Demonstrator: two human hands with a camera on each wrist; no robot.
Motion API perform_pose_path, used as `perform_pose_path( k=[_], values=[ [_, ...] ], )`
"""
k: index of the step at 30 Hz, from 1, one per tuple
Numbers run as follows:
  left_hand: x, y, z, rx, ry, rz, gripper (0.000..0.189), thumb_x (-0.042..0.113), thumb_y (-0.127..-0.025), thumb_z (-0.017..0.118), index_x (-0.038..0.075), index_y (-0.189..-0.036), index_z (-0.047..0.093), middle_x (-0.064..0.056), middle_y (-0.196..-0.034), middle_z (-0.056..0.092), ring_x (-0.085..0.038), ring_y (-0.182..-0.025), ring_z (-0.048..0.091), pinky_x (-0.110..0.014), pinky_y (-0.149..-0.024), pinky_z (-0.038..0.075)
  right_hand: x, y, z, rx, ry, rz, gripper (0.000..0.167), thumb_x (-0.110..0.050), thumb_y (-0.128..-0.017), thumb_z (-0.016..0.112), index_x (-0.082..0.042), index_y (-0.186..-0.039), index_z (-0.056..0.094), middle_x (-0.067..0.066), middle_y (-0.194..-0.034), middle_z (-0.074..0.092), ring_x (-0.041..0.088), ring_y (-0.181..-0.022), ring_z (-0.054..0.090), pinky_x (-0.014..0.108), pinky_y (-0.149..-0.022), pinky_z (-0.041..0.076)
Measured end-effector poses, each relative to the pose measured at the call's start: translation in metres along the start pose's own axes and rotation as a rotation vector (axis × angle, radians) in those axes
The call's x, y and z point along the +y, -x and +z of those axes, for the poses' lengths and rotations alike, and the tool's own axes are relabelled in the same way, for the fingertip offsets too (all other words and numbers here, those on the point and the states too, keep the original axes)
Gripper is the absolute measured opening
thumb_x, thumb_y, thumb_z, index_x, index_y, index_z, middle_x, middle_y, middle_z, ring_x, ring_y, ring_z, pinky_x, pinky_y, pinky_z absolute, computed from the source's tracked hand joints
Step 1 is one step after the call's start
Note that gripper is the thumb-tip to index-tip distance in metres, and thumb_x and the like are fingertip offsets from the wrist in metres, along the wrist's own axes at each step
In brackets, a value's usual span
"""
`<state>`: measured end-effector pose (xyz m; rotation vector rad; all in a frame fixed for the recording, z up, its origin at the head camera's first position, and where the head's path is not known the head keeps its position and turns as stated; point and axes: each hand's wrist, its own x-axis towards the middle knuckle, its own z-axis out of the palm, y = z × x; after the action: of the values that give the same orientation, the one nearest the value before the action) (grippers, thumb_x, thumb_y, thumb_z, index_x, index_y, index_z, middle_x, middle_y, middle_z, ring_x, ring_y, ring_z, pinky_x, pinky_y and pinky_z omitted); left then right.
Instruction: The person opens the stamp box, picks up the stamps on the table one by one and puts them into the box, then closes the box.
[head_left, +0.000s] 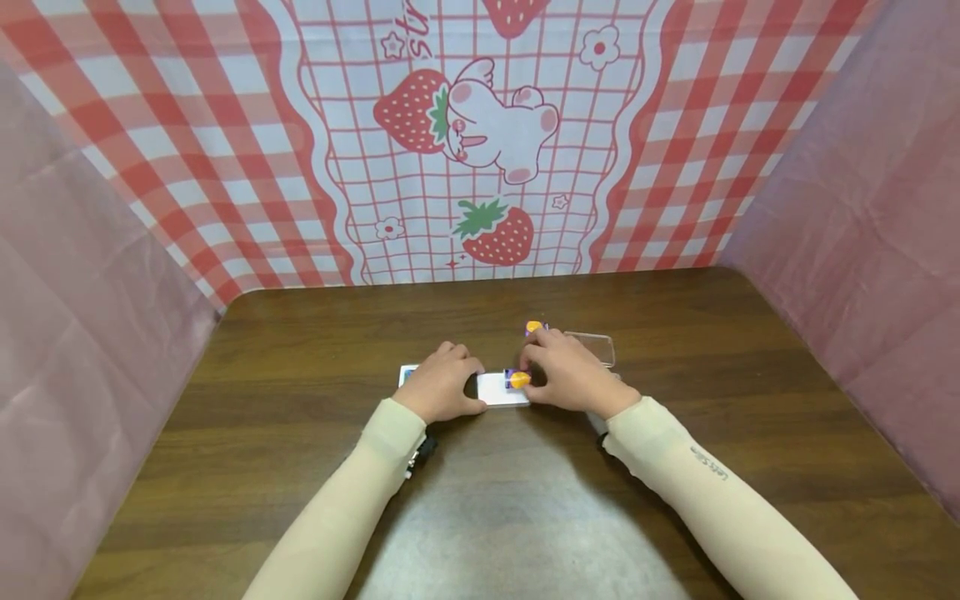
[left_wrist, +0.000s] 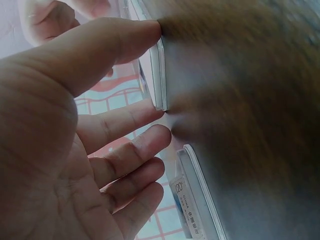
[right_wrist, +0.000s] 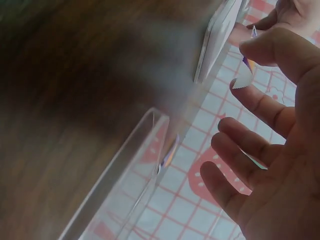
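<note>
On the table, a thin white rectangular case (head_left: 495,393) lies between the two hands. My left hand (head_left: 444,383) grips its left end, thumb on the near edge and index finger on the far edge; the other fingers spread loosely. My right hand (head_left: 568,372) pinches a small purple-and-orange wrapper (head_left: 517,380) between thumb and index finger, over the case's right part. In the right wrist view this wrapper (right_wrist: 243,79) shows a pale, toothed edge. The remaining right fingers are held apart, loosely bent.
A clear plastic cover (head_left: 612,350) lies right of the right hand. Beyond that hand sits a second purple-and-orange wrapper (head_left: 535,326). Partly hidden by the left hand is another flat case (left_wrist: 200,185) with printed lettering. Patterned cloth (head_left: 495,117) hangs behind the table.
</note>
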<state>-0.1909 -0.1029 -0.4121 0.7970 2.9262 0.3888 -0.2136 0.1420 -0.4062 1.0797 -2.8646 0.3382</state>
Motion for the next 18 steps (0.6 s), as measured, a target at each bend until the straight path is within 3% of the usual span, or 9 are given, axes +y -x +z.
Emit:
perform_pose_path(
  k=[10, 18],
  values=[
    [-0.0004, -0.0004, 0.0012, 0.012, -0.004, 0.016, 0.053, 0.045, -0.085, 0.083, 0.011, -0.123, 0.072, -0.006, -0.117, 0.064, -0.024, -0.112, 0.054, -0.040, -0.098, 0.048, -0.0034, 0.0005, 0.0015, -0.063, -0.014, 0.023, 0.022, -0.032, -0.086, 0.080, -0.018, -0.096, 0.068, 0.003, -0.111, 0.058, 0.022, -0.098, 0.053, 0.044, -0.085, 0.047],
    [-0.0002, -0.0004, 0.0002, 0.011, -0.005, 0.008, 0.053, 0.045, -0.085, 0.084, 0.011, -0.124, 0.072, -0.006, -0.117, 0.064, -0.024, -0.112, 0.054, -0.039, -0.098, 0.048, -0.0025, 0.0024, -0.0003, -0.060, -0.020, 0.013, 0.023, -0.032, -0.084, 0.082, -0.017, -0.096, 0.069, 0.003, -0.109, 0.060, 0.025, -0.098, 0.055, 0.047, -0.085, 0.048]
  ],
)
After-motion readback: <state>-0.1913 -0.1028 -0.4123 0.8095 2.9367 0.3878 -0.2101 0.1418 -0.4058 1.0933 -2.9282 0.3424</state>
